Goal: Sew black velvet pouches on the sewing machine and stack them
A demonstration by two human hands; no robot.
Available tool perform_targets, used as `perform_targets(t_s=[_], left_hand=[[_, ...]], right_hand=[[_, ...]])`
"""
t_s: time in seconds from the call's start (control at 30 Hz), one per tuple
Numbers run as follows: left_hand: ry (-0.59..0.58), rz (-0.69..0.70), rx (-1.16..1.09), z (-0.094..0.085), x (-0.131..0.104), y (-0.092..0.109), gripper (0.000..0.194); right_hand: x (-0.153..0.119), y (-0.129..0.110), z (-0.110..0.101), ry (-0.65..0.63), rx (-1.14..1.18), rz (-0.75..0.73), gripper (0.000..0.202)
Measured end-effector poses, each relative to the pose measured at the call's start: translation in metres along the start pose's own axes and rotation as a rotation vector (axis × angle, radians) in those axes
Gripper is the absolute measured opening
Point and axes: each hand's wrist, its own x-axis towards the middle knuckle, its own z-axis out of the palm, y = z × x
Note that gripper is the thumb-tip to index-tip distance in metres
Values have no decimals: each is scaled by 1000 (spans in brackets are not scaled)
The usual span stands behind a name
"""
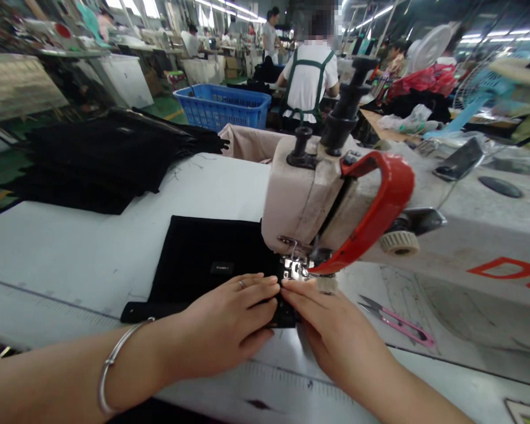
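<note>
A black fabric piece (189, 247) with a small dark label (222, 268) lies flat on the white sewing table, its right edge at the presser foot (295, 268) of a sewing machine (300, 188). My left hand (229, 321) rests on the fabric just left of the foot, fingers stretched out and lying flat. My right hand (331, 324) is in front of the foot, its fingertips pressing the fabric's right edge close to my left fingertips. What lies under the right fingers is partly hidden. A red lever guard (380, 206) curves above my right hand.
Pink thread snips (400, 324) lie right of my right hand. A stack of black fabric pieces (101, 156) sits at the table's far left. Behind the table are a blue basket (223, 106) and a person in a green-strapped apron (310, 76). A printed ruler (300, 377) runs along the front.
</note>
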Motion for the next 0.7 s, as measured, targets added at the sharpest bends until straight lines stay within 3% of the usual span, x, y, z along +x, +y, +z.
perform_targets(t_s=[0.17,0.37,0.7], left_hand=[[-11,9,42,-1,8,-9,32],[-44,-48,43,-2,6,-5,29],[-26,-21,26,0,6,-12,27]], right_hand=[[-1,4,5,35,21,65,46],[-3,3,3,140,85,64,37],[3,-3,9,-1,-25,142,50]])
